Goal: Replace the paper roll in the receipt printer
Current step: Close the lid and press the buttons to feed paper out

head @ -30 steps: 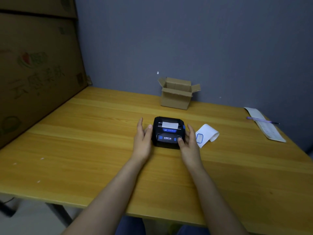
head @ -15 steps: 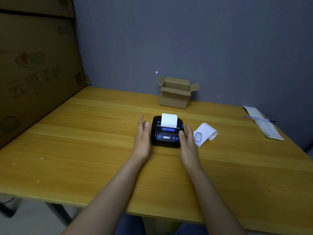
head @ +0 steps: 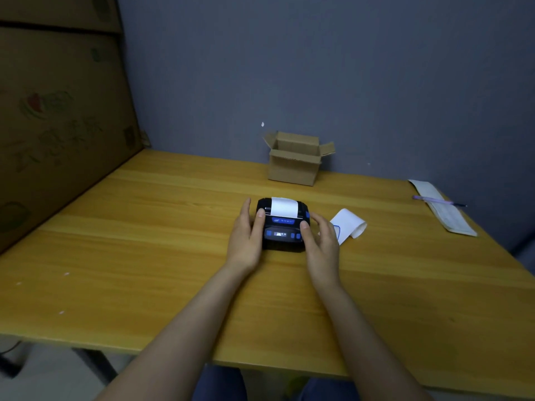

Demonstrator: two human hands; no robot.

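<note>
A small black receipt printer (head: 282, 234) with blue buttons and a lit display sits mid-table on the wooden table (head: 144, 256). A white strip of paper (head: 284, 207) sticks up out of its slot. My left hand (head: 246, 238) lies against the printer's left side, thumb on its top. My right hand (head: 320, 244) is at the right side, fingers apart, thumb touching the front right corner. A curled loose piece of receipt paper (head: 348, 225) with a blue mark lies just right of my right hand.
An open small cardboard box (head: 295, 162) stands at the back by the grey wall. A long printed receipt (head: 445, 209) with a purple pen (head: 434, 200) across it lies at the far right. A big cardboard sheet (head: 58, 125) walls the left side.
The paper strip has fed further out of the printer and now stands taller. My right hand has lifted from the front panel to the printer's right corner. The left hand stays put.
</note>
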